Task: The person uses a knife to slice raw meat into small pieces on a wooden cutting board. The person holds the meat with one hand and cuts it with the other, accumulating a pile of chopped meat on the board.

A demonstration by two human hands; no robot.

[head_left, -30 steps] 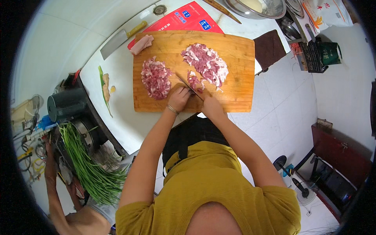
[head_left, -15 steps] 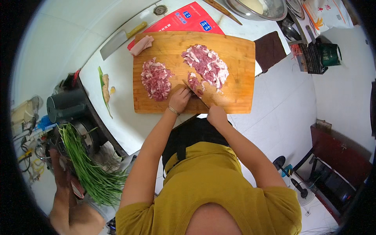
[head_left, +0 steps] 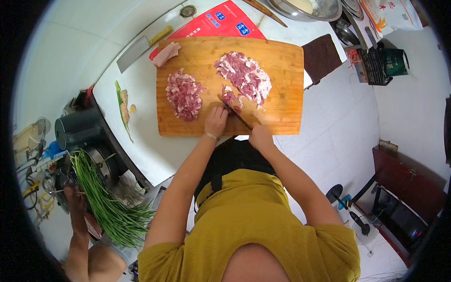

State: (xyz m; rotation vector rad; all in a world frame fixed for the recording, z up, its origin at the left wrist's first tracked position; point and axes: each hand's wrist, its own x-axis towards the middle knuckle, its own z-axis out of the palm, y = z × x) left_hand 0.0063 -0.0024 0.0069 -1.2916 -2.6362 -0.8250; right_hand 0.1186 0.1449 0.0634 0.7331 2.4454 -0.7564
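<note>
My right hand (head_left: pixel 261 137) is closed around the handle of a knife (head_left: pixel 240 120) at the near edge of a wooden cutting board (head_left: pixel 282 115). The narrow dark blade slants away to the left across the board. Against its left side, my left hand (head_left: pixel 215 121) has its fingers curled down; what lies under them is hidden. A few small meat pieces (head_left: pixel 228 95) lie just beyond the blade. To the left sits a pile of chopped meat (head_left: pixel 183 96), and farther back a larger heap of sliced meat (head_left: pixel 244 77). A pale pink slab (head_left: pixel 167 54) rests at the far left corner.
A cleaver (head_left: pixel 136 52) with a yellow handle lies beyond the board, beside a red sheet (head_left: pixel 221 23). Ginger (head_left: pixel 124 105) and a green stalk lie left. A metal bowl (head_left: pixel 324 11) stands at the back right. At lower left, another person's arm (head_left: pixel 77 225) is beside long green stalks (head_left: pixel 103 202).
The knife blade has tilted slightly, showing more of its side, while both hands stay almost in place. The other person's hand has moved up a little. The whole view has shifted slightly.
</note>
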